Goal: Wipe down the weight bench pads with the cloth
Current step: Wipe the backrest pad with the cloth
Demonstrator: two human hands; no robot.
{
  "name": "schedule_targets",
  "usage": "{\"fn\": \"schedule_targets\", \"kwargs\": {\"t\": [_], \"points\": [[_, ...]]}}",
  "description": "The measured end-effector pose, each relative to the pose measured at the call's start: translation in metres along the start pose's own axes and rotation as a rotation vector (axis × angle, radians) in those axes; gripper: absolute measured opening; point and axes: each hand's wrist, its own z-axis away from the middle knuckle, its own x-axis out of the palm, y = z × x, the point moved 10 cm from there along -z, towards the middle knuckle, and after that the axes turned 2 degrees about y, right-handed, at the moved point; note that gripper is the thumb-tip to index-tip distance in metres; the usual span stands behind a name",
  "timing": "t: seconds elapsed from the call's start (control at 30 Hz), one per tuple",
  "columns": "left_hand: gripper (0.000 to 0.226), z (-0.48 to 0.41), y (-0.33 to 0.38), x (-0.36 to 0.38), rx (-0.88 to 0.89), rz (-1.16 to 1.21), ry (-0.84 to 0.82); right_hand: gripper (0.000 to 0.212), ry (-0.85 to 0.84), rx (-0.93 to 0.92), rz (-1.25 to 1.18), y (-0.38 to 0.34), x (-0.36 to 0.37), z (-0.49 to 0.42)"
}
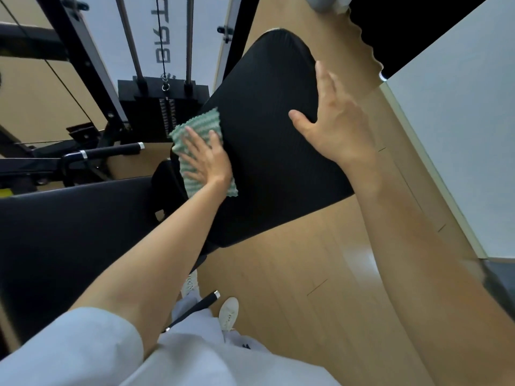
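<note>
Head view. Green-and-white striped cloth (201, 123) at centre left of frame, flat on left edge of black ribbed bench pad (264, 168). Pressed down by left hand (206, 162), fingers straight and spread. Right hand (334, 126) braced on pad's right edge, fingers extended.

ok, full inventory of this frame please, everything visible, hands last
backrest pad: 1, black ribbed, centre
seat pad: 1, black, lower left
cloth: 1, green and white striped, on backrest pad's left edge
weight stack: 1, black, upper left behind backrest pad
guide rods: 2, metal, above weight stack
grip bars: 2, black with chrome ends, one left, one near shoes
floor: 1, light wood, right and bottom
shoes: 2, white, bottom centre
left hand: 1, flat on cloth
right hand: 1, resting on backrest pad's right edge
</note>
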Motion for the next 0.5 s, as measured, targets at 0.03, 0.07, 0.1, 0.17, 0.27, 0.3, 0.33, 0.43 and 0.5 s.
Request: {"fn": "schedule_targets", "kwargs": {"t": [0.03,0.07,0.1,0.17,0.27,0.3,0.33,0.43,0.5], "points": [[0.07,0.016,0.021,0.005,0.14,-0.032,-0.005,0.086,0.002,0.001,0.002,0.0,0.0,0.0],[0.071,0.031,0.046,0.012,0.299,-0.068,-0.015,0.086,0.007,0.002,0.006,-0.001,-0.001,0.0],[0.071,0.043,0.071,0.018,0.443,-0.102,-0.028,0.086,0.011,0.003,0.011,-0.002,-0.002,0.001],[0.07,0.07,0.113,0.03,0.675,-0.168,-0.049,0.086,0.016,0.008,0.023,-0.003,-0.004,0.001],[0.069,0.088,0.138,0.035,0.88,-0.22,-0.066,0.086,0.02,0.018,0.023,-0.003,-0.005,0.002],[0.07,0.085,0.136,0.033,0.905,-0.233,-0.067,0.086,0.015,0.013,0.016,-0.004,-0.005,0.002],[0.07,0.08,0.132,0.032,0.921,-0.25,-0.068,0.086,0.01,0.014,0.011,-0.004,-0.005,0.003],[0.071,0.047,0.104,0.023,0.804,-0.256,-0.05,0.085,-0.02,0.022,-0.008,-0.002,-0.004,0.002],[0.068,0.011,0.07,0.01,0.597,-0.216,-0.033,0.085,-0.023,0.01,-0.01,-0.004,-0.003,0.001]]}}
